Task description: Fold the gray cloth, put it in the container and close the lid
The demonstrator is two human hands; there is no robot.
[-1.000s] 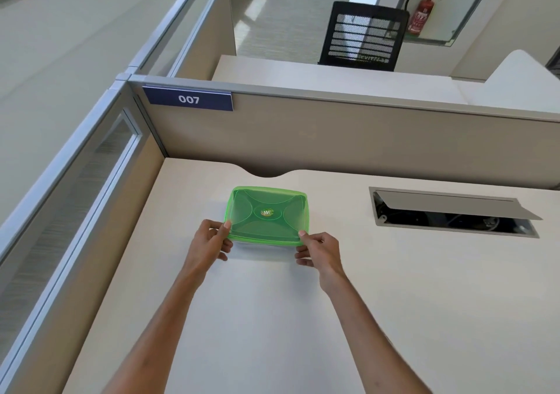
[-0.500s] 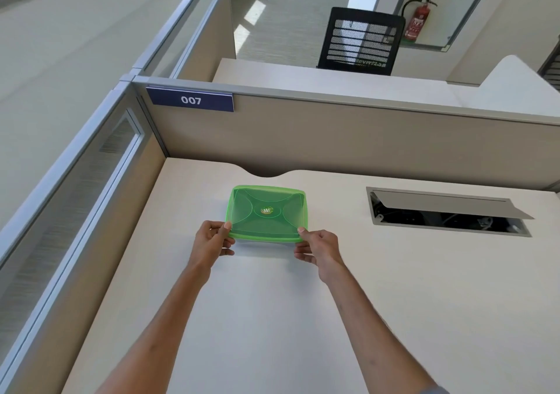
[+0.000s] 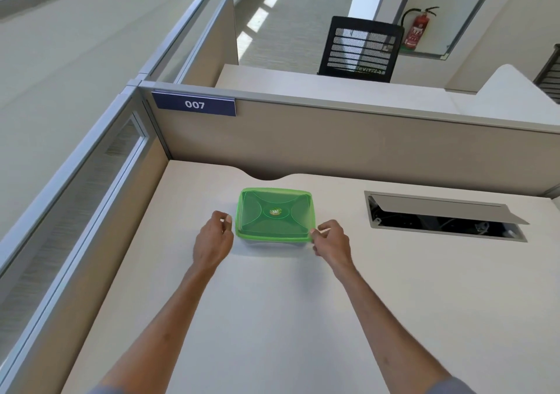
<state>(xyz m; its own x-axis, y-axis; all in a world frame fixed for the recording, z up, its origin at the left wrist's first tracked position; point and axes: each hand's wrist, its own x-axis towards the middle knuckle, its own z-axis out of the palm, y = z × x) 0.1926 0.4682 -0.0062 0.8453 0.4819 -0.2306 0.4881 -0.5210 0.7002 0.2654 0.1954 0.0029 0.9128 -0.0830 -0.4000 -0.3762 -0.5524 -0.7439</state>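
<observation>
The green lid (image 3: 275, 213) sits flat on its container on the desk (image 3: 272, 318), contents not really visible through it. Right hand (image 3: 331, 242) pinches the lid's near right corner; left hand (image 3: 212, 242) is just beside the left edge, fingers loosely curled, not touching. Open cable hatch (image 3: 445, 218) off right. Partition tag (image 3: 194, 104) reads "007".

Navy "007" plate (image 3: 194, 104) on the beige partition (image 3: 333, 145); black mesh chair (image 3: 360, 50), seemingly a red extinguisher (image 3: 416, 31) beyond
</observation>
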